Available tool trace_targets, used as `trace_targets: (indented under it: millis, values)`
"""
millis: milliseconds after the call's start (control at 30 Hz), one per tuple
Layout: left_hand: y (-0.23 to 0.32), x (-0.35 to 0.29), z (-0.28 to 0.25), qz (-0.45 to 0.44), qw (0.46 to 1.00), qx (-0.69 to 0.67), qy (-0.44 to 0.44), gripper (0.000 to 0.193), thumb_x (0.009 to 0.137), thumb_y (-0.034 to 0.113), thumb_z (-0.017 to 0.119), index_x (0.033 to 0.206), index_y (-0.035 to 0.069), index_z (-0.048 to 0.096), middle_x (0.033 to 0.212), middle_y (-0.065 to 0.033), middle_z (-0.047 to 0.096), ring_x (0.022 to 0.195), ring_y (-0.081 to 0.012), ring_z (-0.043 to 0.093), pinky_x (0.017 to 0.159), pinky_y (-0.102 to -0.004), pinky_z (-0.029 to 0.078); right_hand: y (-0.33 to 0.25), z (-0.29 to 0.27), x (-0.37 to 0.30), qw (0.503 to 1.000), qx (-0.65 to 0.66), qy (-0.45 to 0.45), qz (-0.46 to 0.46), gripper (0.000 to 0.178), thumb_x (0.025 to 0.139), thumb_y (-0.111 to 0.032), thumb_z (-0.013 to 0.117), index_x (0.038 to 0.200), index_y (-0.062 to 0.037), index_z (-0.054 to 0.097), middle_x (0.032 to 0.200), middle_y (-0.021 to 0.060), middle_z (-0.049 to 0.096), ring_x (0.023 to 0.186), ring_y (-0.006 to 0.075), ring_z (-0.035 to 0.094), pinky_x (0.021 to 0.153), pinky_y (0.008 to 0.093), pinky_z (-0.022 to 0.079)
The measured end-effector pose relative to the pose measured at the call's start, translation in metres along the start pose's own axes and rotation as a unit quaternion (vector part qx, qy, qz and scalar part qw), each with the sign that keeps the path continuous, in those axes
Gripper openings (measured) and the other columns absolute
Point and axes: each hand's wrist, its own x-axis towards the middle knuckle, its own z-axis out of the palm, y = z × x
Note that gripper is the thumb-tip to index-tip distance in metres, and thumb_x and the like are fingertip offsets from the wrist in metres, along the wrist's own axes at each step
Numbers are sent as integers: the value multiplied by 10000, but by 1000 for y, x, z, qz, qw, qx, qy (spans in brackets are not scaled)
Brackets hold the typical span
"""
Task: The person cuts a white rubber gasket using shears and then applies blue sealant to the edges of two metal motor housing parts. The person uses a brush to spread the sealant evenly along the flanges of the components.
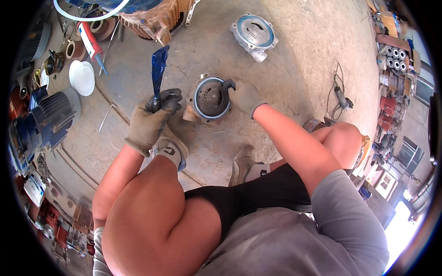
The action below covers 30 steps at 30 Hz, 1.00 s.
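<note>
A round metal pump cover point(212, 99) with a dark, perforated recess and a pale blue ring lies on the floor between my feet. My right hand point(243, 95), in a grey-brown glove, is closed at its right rim, the dark-stained fingertips touching the ringed edge. To the left of the cover, my gloved left hand point(161, 108) is closed around the narrow lower end of a glossy, dark blue, flattened piece point(159, 69) that points upward. Its exact kind is unclear. Farther off lies a second metal cover point(254, 32) with a blue ring on its face.
A red and white sealant cartridge point(90, 41) with a blue nozzle lies at the far left, near white discs point(82, 77). A finned motor housing point(154, 18) stands ahead. Blue motors point(46, 119) line the left; a corded tool point(341, 97) is at right.
</note>
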Motion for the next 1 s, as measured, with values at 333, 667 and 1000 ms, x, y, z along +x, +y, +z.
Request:
trace_targets:
  millis: [333,667,1000]
  values:
    - [3,-2,1,-7,1000,0,-3,412,1027,20,683,1429,-59,645,1369,-156,723,1215,-268,717,1076,-395,568,-29,30,7,997,28,29,69,376,969,-252,611,1291,-88,716,1124,268,764,1095,450,726,998,523,559]
    - [4,-4,-3,3,1000,11,-10,407,1041,56,691,1428,-62,640,1380,-154,715,1208,-268,721,1071,-391,570,-45,37,-34,980,162,-32,-110,410,941,-173,646,1330,-54,694,1199,272,746,1117,459,712,1000,503,574]
    - [8,-4,0,-10,1000,16,5,420,1038,77,711,1430,-57,646,1365,-161,724,1200,-269,728,1060,-392,574,-46,30,-46,980,76,-103,-153,330,899,-143,696,1218,-56,706,1128,238,748,1022,444,727,887,523,588]
